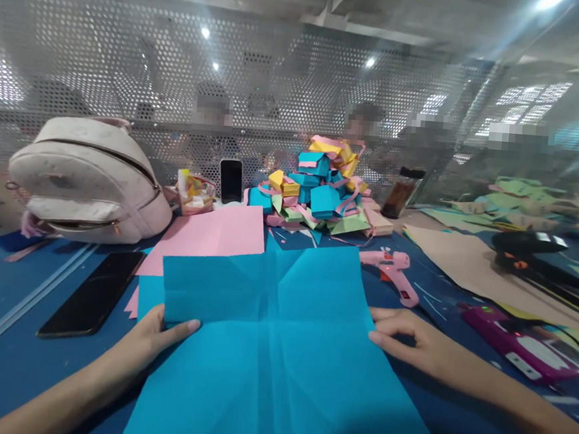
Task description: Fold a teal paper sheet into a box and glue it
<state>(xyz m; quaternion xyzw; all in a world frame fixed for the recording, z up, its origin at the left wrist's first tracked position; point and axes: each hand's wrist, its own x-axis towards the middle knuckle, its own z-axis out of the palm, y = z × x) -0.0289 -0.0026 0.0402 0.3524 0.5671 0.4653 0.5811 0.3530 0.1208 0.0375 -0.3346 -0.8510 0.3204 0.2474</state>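
A large blue sheet of paper (317, 373) with several crease lines spreads across the front of the table, its far part tilted up. At its left edge my left hand (163, 331) pinches it, thumb on top and fingers hidden behind. My right hand (401, 333) grips the opposite edge between thumb and fingers. Beneath and beyond it lies pink paper (208, 234), with another bit of blue paper (150, 296) showing at the left. A pink glue gun (395, 272) rests just past my right hand.
Left are a black phone (93, 295) and a white backpack (91, 188). Behind the sheet rises a pile of folded paper pieces (322, 186), near an upright phone (231, 180) and a bottle (402, 192). A purple power strip (522, 346) lies right. Blurred people sit beyond the perforated screen (281, 62).
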